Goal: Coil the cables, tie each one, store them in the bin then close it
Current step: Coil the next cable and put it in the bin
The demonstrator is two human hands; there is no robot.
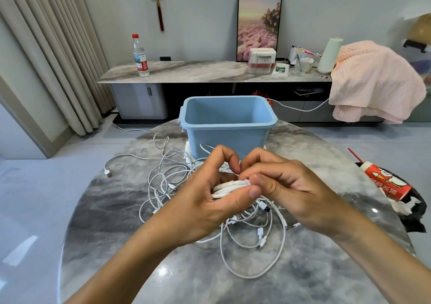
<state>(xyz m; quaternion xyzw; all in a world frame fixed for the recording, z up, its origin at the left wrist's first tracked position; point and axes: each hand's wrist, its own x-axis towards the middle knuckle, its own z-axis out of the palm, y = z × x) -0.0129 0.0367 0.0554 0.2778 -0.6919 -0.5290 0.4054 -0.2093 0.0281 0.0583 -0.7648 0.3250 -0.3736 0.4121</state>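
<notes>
A coiled white cable [229,187] is held above the round marble table [116,222]. My left hand [210,194] grips the coil, thumb laid across its front. My right hand [286,187] pinches the coil's right end with thumb and fingertips. Beneath and around both hands lies a tangle of several loose white cables [168,175], with plugs showing. An open blue plastic bin [227,138] stands just beyond the hands at the table's far side; its inside looks empty. I cannot see its lid clearly.
A red-and-white paper cup with a red straw [384,182] lies on a dark bag at the table's right edge. Beyond the table a long sideboard [198,72] carries a water bottle [140,56], a tissue box and a pink towel [373,82].
</notes>
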